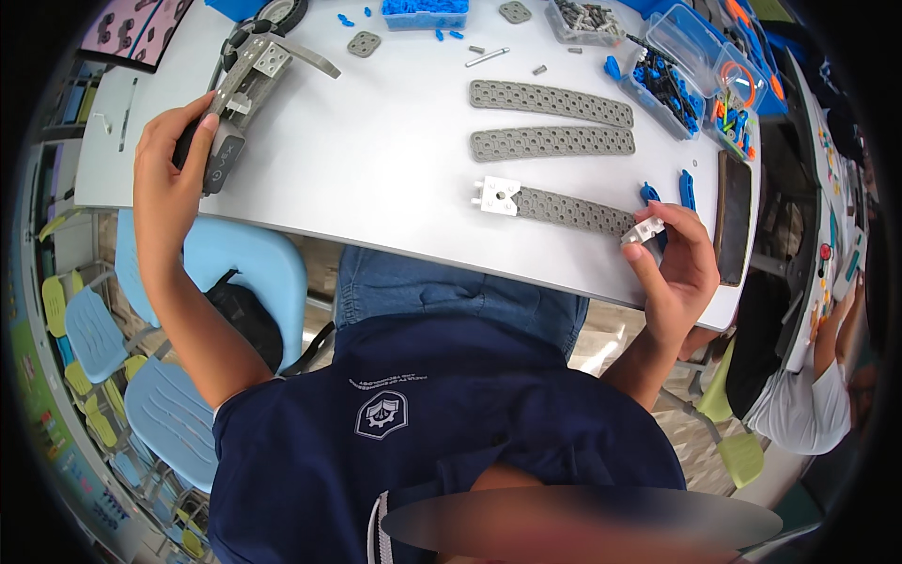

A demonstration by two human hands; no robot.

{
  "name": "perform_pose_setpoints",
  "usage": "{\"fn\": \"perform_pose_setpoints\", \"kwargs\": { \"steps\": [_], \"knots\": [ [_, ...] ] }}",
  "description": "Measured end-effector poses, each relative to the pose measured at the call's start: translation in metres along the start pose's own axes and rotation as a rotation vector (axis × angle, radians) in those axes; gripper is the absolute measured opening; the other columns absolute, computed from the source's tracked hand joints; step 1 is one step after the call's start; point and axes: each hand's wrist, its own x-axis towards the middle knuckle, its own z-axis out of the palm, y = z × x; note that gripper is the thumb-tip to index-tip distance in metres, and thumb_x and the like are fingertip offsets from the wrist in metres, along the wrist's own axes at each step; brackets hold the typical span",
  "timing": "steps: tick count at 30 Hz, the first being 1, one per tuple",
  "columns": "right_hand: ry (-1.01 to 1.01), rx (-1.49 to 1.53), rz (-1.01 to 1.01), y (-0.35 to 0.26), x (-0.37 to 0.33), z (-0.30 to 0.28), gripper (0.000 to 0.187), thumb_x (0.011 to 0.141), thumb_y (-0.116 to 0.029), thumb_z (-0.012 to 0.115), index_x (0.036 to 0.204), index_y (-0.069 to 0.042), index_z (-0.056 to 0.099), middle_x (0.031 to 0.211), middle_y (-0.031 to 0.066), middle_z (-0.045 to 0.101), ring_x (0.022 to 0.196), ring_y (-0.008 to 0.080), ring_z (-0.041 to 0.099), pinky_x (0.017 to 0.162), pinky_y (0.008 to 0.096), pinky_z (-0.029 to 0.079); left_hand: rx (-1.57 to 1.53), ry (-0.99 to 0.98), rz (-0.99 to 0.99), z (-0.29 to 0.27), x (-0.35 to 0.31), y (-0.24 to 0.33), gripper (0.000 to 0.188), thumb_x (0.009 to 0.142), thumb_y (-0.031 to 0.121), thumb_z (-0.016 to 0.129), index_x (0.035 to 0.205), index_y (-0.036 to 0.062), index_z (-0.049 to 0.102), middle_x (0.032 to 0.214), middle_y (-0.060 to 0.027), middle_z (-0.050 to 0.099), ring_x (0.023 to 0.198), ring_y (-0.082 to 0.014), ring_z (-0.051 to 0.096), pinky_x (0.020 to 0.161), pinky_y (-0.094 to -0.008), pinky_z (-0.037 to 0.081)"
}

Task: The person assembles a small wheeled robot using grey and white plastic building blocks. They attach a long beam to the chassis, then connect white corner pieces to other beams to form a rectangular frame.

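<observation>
At the table's left, my left hand is wrapped round a grey plastic robot assembly, which has a dark grey block at its near end and black wheels at its far end. My right hand, near the right edge, pinches a small white connector between thumb and fingers. That connector meets the right end of a grey perforated plate; whether it is fastened there I cannot tell. A white bracket with pegs sits at the plate's left end. Two more grey plates lie beyond it.
Blue pieces and a phone lie by my right hand. Along the back stand clear boxes of blue pins, grey parts and black and blue parts. Small square plates and a metal shaft are scattered there.
</observation>
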Motion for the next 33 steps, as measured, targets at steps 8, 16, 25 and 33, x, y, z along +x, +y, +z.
{"fn": "perform_pose_setpoints", "kwargs": {
  "steps": [8,16,25,33],
  "knots": [
    [-0.041,0.028,0.056,-0.009,0.0,0.01,0.047,0.075,0.007,0.082,0.12,0.003,0.066,0.109,0.0134,0.069,0.097,0.0164,0.062,0.084,0.0297,0.047,0.262,0.04,0.096,0.015,-0.013,0.016,0.03,0.096,0.021,0.07,0.123,0.009,0.073,0.109,-0.0095,0.07,0.11,-0.0265,0.059,0.097,-0.0389,0.045],
    [-0.06,0.1,0.115,-0.008,-0.003,0.017,0.047,0.077,0.008,0.081,0.121,0.004,0.065,0.109,0.0123,0.068,0.092,0.0142,0.061,0.083,0.028,0.05,0.269,0.074,0.012,0.024,-0.019,0.026,0.035,0.096,0.021,0.07,0.13,0.0098,0.069,0.114,-0.0112,0.07,0.116,-0.0269,0.057,0.102,-0.0396,0.044],
    [-0.062,0.16,0.1,0.002,-0.005,0.018,0.044,0.079,0.008,0.08,0.121,0.004,0.065,0.115,0.0133,0.065,0.099,0.0167,0.061,0.083,0.0288,0.051,0.231,0.075,0.13,0.02,-0.021,0.021,0.039,0.094,0.014,0.071,0.132,0.0097,0.066,0.113,-0.0055,0.072,0.117,-0.0265,0.056,0.107,-0.0411,0.039],
    [-0.077,0.188,0.098,0.004,-0.002,0.018,0.045,0.08,0.009,0.079,0.122,0.005,0.063,0.114,0.0139,0.065,0.099,0.0172,0.062,0.083,0.0287,0.051,0.174,0.017,0.36,0.02,-0.009,0.022,0.042,0.091,0.009,0.07,0.133,0.0103,0.065,0.114,-0.0016,0.074,0.116,-0.0262,0.055,0.113,-0.0437,0.034]
  ]
}}
